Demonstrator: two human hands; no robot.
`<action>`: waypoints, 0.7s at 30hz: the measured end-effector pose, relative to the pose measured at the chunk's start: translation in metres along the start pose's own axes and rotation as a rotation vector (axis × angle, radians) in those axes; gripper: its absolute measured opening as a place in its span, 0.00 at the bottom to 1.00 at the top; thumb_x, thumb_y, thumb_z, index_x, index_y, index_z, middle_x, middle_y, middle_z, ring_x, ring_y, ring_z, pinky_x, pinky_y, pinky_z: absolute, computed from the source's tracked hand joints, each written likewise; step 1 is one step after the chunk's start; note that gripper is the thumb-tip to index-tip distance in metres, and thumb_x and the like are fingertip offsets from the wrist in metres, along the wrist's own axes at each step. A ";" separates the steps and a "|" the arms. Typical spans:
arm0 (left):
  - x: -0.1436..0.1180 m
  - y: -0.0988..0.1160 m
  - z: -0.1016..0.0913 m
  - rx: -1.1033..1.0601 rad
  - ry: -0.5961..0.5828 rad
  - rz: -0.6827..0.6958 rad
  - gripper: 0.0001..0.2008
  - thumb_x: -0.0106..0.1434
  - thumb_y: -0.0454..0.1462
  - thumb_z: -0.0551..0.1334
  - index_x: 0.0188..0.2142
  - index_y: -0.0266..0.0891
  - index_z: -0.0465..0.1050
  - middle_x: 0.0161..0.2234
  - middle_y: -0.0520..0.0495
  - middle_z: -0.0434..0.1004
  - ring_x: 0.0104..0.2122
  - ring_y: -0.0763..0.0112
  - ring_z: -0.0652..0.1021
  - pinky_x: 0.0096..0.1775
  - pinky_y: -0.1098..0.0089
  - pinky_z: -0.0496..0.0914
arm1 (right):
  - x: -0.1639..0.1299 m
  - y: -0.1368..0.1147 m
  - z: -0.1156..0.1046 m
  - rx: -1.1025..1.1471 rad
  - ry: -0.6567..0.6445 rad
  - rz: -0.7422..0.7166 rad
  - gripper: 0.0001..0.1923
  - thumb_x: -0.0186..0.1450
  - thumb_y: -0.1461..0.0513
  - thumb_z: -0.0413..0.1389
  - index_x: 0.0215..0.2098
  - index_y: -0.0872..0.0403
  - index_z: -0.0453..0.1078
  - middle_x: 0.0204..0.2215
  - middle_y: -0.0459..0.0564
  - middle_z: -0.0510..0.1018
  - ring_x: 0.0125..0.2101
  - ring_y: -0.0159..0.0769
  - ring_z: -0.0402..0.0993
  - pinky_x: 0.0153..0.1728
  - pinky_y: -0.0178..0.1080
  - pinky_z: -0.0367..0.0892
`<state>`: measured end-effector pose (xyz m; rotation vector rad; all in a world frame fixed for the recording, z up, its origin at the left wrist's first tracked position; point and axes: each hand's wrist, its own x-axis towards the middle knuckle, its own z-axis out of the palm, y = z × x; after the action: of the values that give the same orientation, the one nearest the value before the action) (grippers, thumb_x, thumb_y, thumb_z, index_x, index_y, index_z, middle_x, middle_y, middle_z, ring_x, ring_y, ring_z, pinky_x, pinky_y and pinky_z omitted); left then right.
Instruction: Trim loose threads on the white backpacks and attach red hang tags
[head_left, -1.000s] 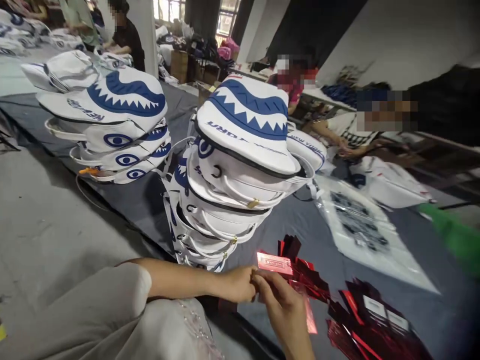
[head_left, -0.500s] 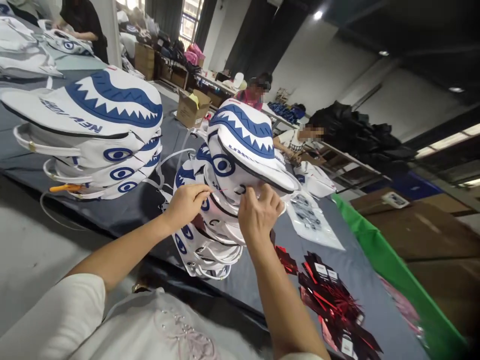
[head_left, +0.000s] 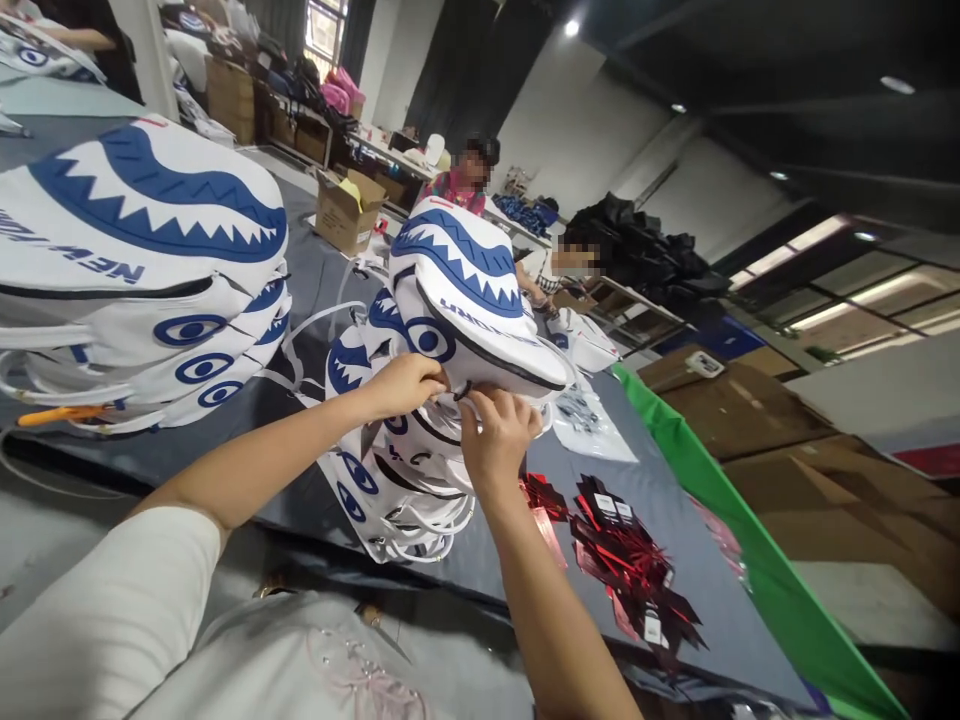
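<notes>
Both hands — left hand [head_left: 405, 383], right hand [head_left: 496, 432] — pinched the top bag's [head_left: 465, 290] small ring [head_left: 463, 391]; the bag looked soft and light.

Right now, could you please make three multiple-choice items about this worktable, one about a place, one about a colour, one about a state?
1. Where do the shiny red hang tags lie?
A. On the dark grey table cover, right of the nearer stack
B. Inside the brown cardboard box
C. On top of the far stack

2. What colour is the toothed mouth print on the top white shark-face bag?
A. Green
B. Blue
C. Orange

3. What are the left hand and the right hand doing?
A. Resting flat on the table
B. Holding scissors
C. Both pinching at the front edge of the top bag of the nearer stack

Answers: 1 A, the tags lie scattered on the cover beside the stack. 2 B, the jagged band is blue on white. 3 C, both sets of fingertips meet under the bag's dark edge.
</notes>
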<state>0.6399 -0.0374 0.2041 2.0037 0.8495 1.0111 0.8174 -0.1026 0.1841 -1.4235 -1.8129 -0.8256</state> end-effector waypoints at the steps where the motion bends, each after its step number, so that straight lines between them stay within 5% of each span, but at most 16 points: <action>1: 0.005 -0.002 0.001 -0.065 -0.054 -0.014 0.09 0.59 0.33 0.58 0.34 0.35 0.79 0.25 0.51 0.78 0.24 0.73 0.75 0.29 0.74 0.67 | 0.001 -0.001 -0.001 -0.009 -0.008 -0.004 0.08 0.68 0.60 0.55 0.34 0.50 0.76 0.37 0.50 0.79 0.44 0.45 0.67 0.50 0.50 0.52; 8: -0.002 -0.005 -0.034 -0.080 -0.351 0.009 0.11 0.60 0.40 0.62 0.39 0.35 0.76 0.30 0.48 0.80 0.30 0.70 0.79 0.32 0.75 0.70 | 0.000 0.000 -0.017 0.040 0.063 0.101 0.09 0.70 0.61 0.50 0.36 0.53 0.72 0.34 0.52 0.79 0.37 0.41 0.72 0.46 0.47 0.58; 11: -0.018 -0.009 -0.050 -0.186 -0.428 0.097 0.24 0.54 0.36 0.68 0.51 0.39 0.70 0.40 0.47 0.79 0.40 0.68 0.79 0.39 0.73 0.72 | 0.000 -0.004 -0.017 0.252 0.126 0.196 0.07 0.70 0.61 0.51 0.36 0.54 0.70 0.30 0.51 0.78 0.29 0.36 0.72 0.35 0.40 0.64; 13: -0.025 -0.015 -0.051 -0.273 -0.353 0.120 0.25 0.53 0.34 0.68 0.52 0.39 0.69 0.44 0.46 0.77 0.45 0.68 0.78 0.43 0.71 0.72 | 0.002 -0.010 -0.014 0.495 0.144 0.294 0.05 0.69 0.60 0.53 0.38 0.53 0.68 0.33 0.51 0.79 0.27 0.34 0.73 0.31 0.38 0.66; 17: -0.025 -0.028 -0.029 -0.485 -0.033 0.082 0.11 0.55 0.35 0.67 0.38 0.35 0.73 0.36 0.47 0.78 0.37 0.71 0.78 0.41 0.70 0.73 | 0.012 -0.021 -0.007 0.965 0.116 0.451 0.06 0.68 0.58 0.55 0.38 0.52 0.64 0.38 0.52 0.81 0.26 0.32 0.76 0.31 0.38 0.71; 21: -0.019 -0.036 -0.006 -0.586 0.214 0.109 0.10 0.54 0.38 0.68 0.35 0.35 0.75 0.32 0.48 0.79 0.33 0.72 0.79 0.39 0.70 0.74 | 0.020 -0.019 -0.005 1.003 0.049 0.413 0.06 0.68 0.57 0.54 0.38 0.51 0.67 0.31 0.47 0.80 0.21 0.30 0.72 0.26 0.37 0.69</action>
<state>0.6180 -0.0320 0.1701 1.4706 0.4740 1.3693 0.7962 -0.0997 0.2020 -0.9976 -1.4480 0.2627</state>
